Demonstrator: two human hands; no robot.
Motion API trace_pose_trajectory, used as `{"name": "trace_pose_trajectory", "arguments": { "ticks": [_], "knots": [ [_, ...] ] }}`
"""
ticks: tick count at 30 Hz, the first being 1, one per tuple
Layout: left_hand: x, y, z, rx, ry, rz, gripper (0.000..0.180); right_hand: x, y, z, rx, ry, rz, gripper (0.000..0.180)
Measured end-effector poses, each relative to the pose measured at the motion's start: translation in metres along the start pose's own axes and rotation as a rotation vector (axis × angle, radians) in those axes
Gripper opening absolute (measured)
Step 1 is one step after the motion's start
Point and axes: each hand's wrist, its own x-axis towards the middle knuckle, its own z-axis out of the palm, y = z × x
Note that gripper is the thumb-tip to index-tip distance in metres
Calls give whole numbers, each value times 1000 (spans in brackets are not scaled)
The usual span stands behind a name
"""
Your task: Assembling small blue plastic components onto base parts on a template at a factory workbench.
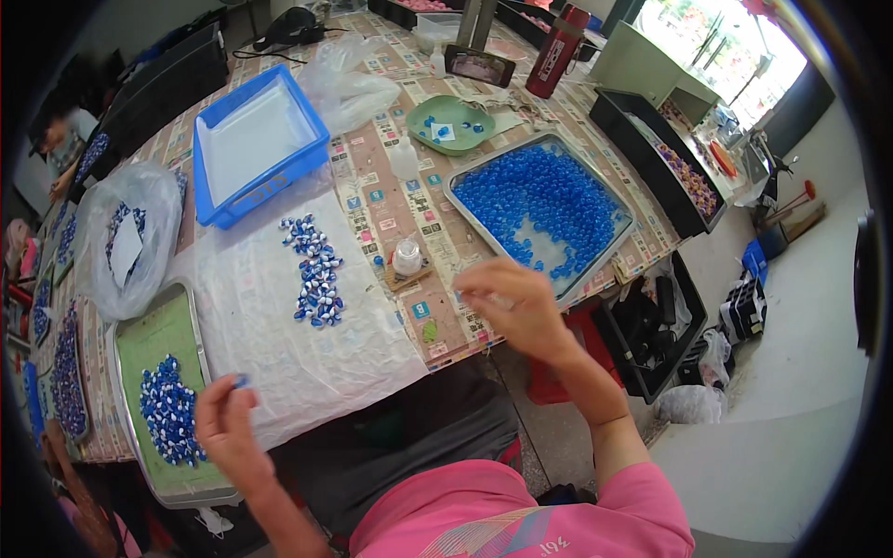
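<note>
My left hand (231, 432) pinches a small blue bead (242, 381) between thumb and fingertips, over the edge of the white sheet (246, 325). Beside it, a metal tray with a green lining (153, 325) holds a heap of blue-and-white beads (169, 414). My right hand (513, 305) hovers at the table's front edge, fingers drawn together; whatever they hold is too small to make out. Just beyond that hand lies a metal tray (453, 191) full of clear blue beads (539, 191). Between my hands, a small glass jar (407, 257) stands on a little block. More blue-and-white beads (318, 279) form a strip on the sheet.
A blue plastic basin (209, 209) and a green dish (423, 112) stand farther back, with a white squeeze bottle (404, 158), a propped phone (479, 66) and a red flask (558, 51). A clear bag of beads (93, 251) sits left. A person (70, 135) is at far left.
</note>
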Motion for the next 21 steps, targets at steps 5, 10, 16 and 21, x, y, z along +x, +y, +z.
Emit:
{"name": "trace_pose_trajectory", "arguments": {
  "ticks": [5,10,16,21],
  "knots": [
    [40,-16,-129,595,227,218,22,2,70,-73,-426,155,157,19],
    [44,-22,-168,1166,245,210,25,6,88,-86,-527,28,217,18],
    [45,-22,-131,1229,308,417,25,9,101,-82,-516,-71,196,20],
    [22,9,-37,935,118,538,21,13,93,-77,-416,-69,241,21]
  ]
}}
